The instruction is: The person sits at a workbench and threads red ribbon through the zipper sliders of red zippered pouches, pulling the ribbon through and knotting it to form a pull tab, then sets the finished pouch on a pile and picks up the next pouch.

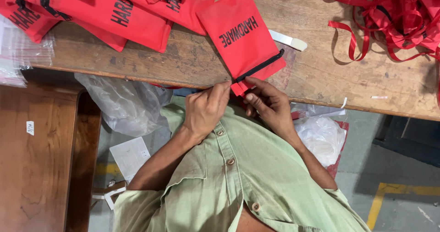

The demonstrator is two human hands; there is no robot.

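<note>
A red fabric pouch [240,35] with black lettering and a black zipper lies on the worn wooden table [321,71], its zipper end hanging at the near edge. My left hand [206,110] pinches the pouch's near corner by the zipper end. Just to the right, my right hand [268,103] grips the same corner, thumb on top. Both hands sit at the table edge, above my green shirt.
Several more red pouches [114,12] are piled at the back left. Tangled red ribbon strips [394,16] lie at the back right. A white flat tool [288,40] rests behind the pouch. Clear plastic bags [123,103] hang below the table; a wooden bench [41,158] stands left.
</note>
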